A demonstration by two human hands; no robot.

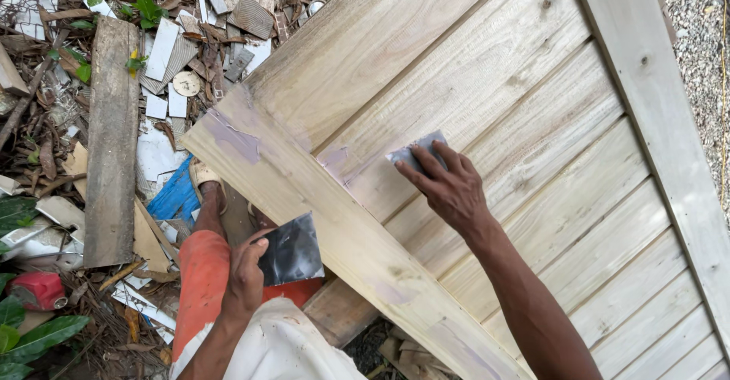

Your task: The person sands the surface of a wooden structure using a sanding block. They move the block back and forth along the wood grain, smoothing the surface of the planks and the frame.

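The right hand presses a small putty scraper against the wooden plank door, fingers closed on it. The left hand grips a dark metal plate near the door's frame.

I see a pale, bare-wood plank door, matt and grainy, with grey filler smears. The small scraper looks like dull metal; the square sheet is dark and glossy. The old board is weathered and rough.

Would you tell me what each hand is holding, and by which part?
The right hand presses a small grey scraper blade by its rear edge against the wooden door. The left hand grips a dark plate at its left edge.
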